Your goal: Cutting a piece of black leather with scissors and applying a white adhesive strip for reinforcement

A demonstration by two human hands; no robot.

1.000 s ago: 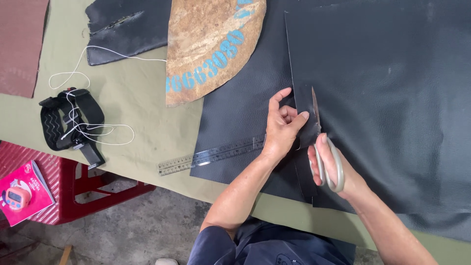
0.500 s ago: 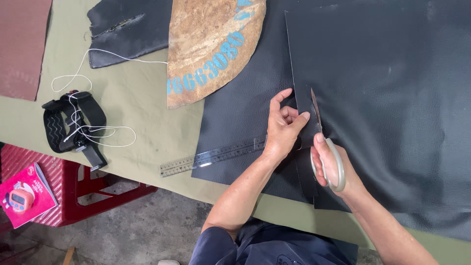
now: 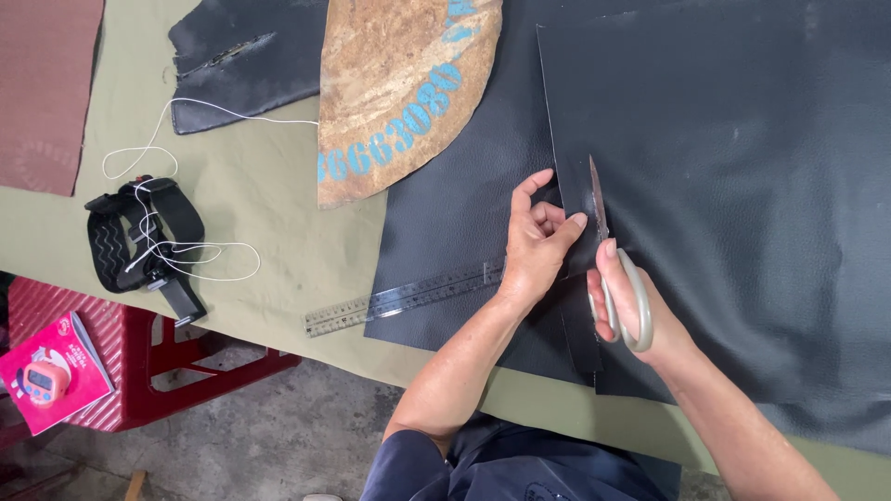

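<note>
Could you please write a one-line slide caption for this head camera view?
Right hand cuts a black leather sheet with scissors while the left hand holds the cut strip.

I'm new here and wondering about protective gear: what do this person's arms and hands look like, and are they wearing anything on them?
Both hands are bare: the left hand and the right hand show no gloves, and I can make out no rings or watch. Both forearms are uncovered to about the elbow, with no sleeve cuffs in view. The only clothing visible is a dark navy garment at the bottom edge.
</note>
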